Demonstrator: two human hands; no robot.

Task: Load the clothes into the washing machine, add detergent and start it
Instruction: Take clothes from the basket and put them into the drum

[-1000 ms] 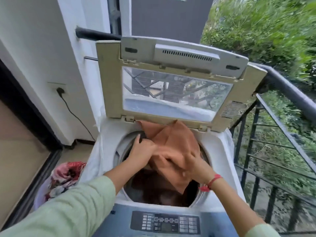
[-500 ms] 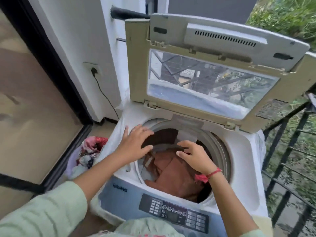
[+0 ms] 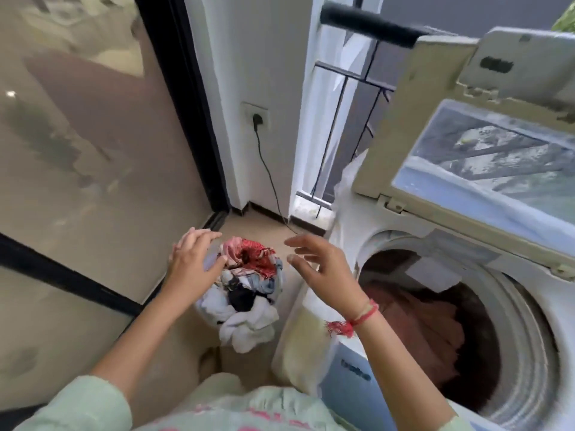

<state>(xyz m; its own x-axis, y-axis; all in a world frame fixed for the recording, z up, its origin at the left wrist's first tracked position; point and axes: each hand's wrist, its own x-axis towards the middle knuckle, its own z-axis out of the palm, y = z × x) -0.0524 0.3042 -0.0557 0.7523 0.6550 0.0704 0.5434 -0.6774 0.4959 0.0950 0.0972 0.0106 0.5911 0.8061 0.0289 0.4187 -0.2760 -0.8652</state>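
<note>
A top-loading white washing machine [image 3: 525, 306] stands at the right with its lid [image 3: 466, 126] raised. A brown cloth [image 3: 417, 318] lies inside the drum. On the floor to its left sits a basket heaped with clothes [image 3: 245, 290]: a red patterned piece on top, black and white ones below. My left hand [image 3: 193, 259] hovers over the basket's left side, fingers spread and holding nothing. My right hand [image 3: 323, 265], with a red thread at the wrist, hangs open between the basket and the machine.
A glass sliding door with a black frame [image 3: 183, 98] fills the left. A wall socket with a plug [image 3: 256, 118] and its black cable [image 3: 270, 181] are on the white pillar behind the basket. A railing [image 3: 339, 119] stands behind the machine.
Both hands let go of the brown cloth, which now lies in the drum, and moved left from the drum opening to above the basket. My view swung left and down.
</note>
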